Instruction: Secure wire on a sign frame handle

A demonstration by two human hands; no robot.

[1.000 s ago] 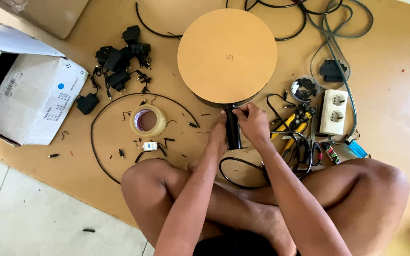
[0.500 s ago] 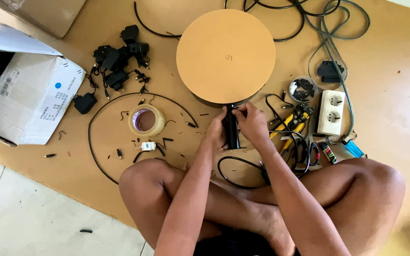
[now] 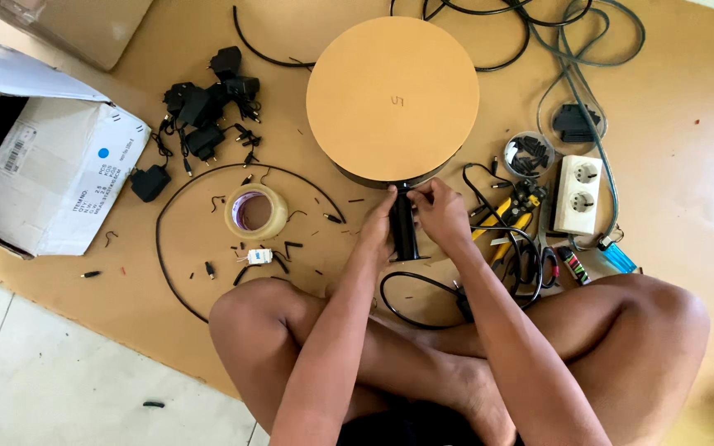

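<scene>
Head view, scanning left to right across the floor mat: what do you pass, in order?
Open white cardboard box → pile of black power adapters → roll of clear tape → left hand → black handle → right hand → yellow-handled pliers → white double socket → blue lighter.

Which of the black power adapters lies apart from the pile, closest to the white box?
The lone black adapter beside the white cardboard box. It lies on its own, below and left of the clustered adapters, which sit bunched together farther up the mat.
</scene>
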